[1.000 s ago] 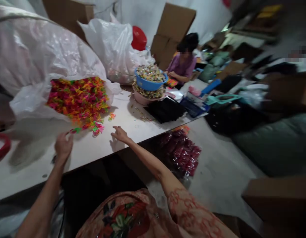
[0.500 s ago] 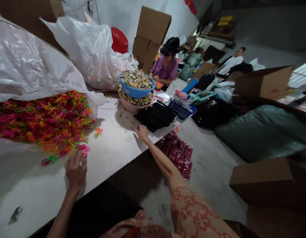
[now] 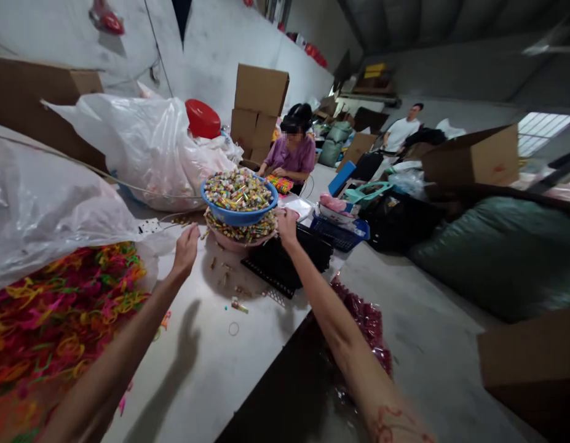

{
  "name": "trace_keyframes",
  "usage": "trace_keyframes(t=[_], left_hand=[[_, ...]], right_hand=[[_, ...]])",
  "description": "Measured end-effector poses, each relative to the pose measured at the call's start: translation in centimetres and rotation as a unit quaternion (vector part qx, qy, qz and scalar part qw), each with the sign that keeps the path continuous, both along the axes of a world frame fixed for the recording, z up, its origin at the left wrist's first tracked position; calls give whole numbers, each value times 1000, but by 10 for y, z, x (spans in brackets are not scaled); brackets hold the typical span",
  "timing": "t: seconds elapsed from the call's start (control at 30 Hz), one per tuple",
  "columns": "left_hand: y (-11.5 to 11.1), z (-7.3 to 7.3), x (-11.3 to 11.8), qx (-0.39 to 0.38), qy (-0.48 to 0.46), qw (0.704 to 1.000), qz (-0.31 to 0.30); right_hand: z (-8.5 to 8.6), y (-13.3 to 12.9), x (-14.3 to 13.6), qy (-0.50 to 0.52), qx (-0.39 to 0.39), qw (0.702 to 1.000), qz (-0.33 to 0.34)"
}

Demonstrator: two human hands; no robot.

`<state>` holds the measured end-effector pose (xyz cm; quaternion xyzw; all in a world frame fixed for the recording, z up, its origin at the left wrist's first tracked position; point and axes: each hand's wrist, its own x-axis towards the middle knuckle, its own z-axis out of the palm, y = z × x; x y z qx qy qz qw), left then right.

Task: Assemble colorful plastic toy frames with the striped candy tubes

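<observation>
A blue basin [image 3: 233,216] heaped with small multicoloured tube-like pieces sits on a pink basin [image 3: 233,243] of similar pieces. My left hand [image 3: 186,251] is raised left of the basins, its fingers stretched toward them and nothing visible in it. At the basins' right side is my right hand [image 3: 287,226], fingers partly extended near the blue rim; whether they touch it is unclear. Below that hand lies a stack of black slotted trays [image 3: 289,258]. A few loose pieces [image 3: 239,305] and a thin ring [image 3: 233,329] rest on the white table [image 3: 220,375].
Colourful plastic pieces [image 3: 67,320] spill from a white bag [image 3: 45,215] at left. A blue basket [image 3: 337,231] stands beyond the trays. Dark red packets [image 3: 368,326] lie below the table's right edge. A person in purple [image 3: 291,154] sits opposite; another person [image 3: 402,132] is farther back.
Both my hands have moved forward to either side of the stacked basins. My left hand has left the colourful pieces, and my right has left the loose pieces by the trays. The view has tilted up.
</observation>
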<state>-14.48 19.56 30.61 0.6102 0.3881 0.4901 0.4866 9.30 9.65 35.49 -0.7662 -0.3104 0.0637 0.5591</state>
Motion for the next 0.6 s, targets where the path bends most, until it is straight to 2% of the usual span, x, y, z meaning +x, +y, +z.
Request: trace_keyframes(t=[0.07,0.1,0.13,0.2,0.27,0.37,0.5,0.6], left_hand=[[28,40,37,-154,-64,986,-18],[38,54,52,-207,-78,975,-28],[44,64,66,-234,-84,968,-33],[51,72,82,-259,-89,961,-39],[52,69,86,-268,-94,958,-43],[46,58,73,-279,-113,952,-62],[24,46,33,-280,-149,944,-90],[-6,39,-6,-285,-227,923,-124]], right_hand=[[35,25,26,172,-11,985,22],[44,35,32,235,-24,971,39],[48,42,34,280,-37,958,57],[46,50,31,333,-53,938,79],[40,51,23,366,-43,926,84],[34,47,9,365,-7,928,78],[31,27,-8,358,3,929,97],[26,4,-18,343,-15,930,130]])
